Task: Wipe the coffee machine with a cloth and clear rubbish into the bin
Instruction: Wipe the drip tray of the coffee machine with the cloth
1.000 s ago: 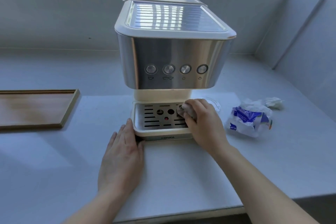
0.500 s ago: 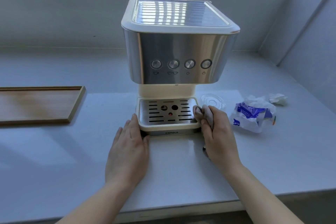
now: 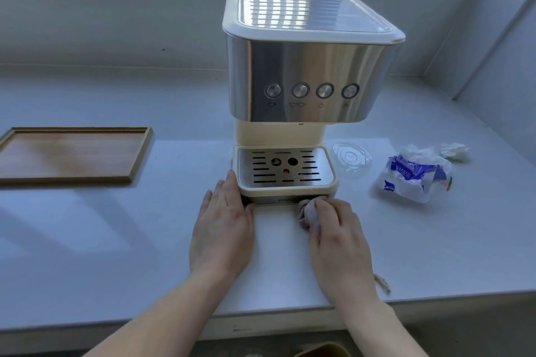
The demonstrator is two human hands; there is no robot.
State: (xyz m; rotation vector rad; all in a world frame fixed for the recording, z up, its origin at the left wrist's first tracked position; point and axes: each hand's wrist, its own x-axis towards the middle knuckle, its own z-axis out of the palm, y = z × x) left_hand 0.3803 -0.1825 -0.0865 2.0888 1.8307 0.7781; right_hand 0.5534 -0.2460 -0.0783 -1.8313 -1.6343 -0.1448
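Observation:
A steel and cream coffee machine stands on the white counter. Its slotted drip tray faces me. My right hand presses a pale crumpled cloth against the front face of the machine's base, at its right end. My left hand lies flat on the counter, fingertips against the base's front left corner. To the right lie a crumpled blue and white plastic wrapper, a wad of white tissue and a clear plastic lid.
A shallow wooden tray sits at the left of the counter. Walls close in behind and at the right. Below the counter's front edge, the rim of a tan container shows.
My right hand has carried the cloth from the drip tray's top, round its right side, down to the front face of the base. My left hand has kept its place.

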